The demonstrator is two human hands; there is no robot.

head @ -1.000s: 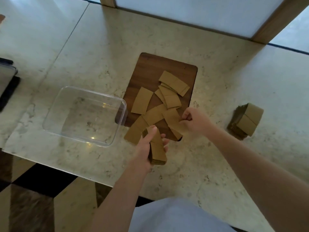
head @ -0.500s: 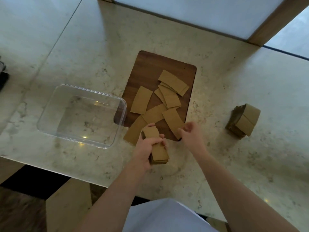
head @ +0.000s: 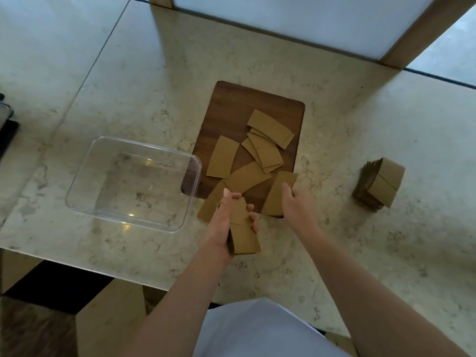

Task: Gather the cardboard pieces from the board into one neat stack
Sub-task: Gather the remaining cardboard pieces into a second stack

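A dark wooden board (head: 231, 106) lies on the marble counter with several loose tan cardboard pieces (head: 268, 127) scattered over its near half. My left hand (head: 224, 222) grips a small stack of cardboard pieces (head: 243, 235) just in front of the board's near edge. My right hand (head: 296, 204) pinches one cardboard piece (head: 279, 191) lifted at the board's near right corner. Another loose piece (head: 210, 204) pokes off the board beside my left hand.
A clear plastic container (head: 134, 180) sits left of the board, its corner overlapping the board's edge. A separate thick stack of cardboard (head: 380, 186) stands on the counter to the right. The counter's front edge runs close below my hands.
My right hand has picked up one piece at the board's near right corner and tilted it up. My left hand keeps its stack in about the same spot.
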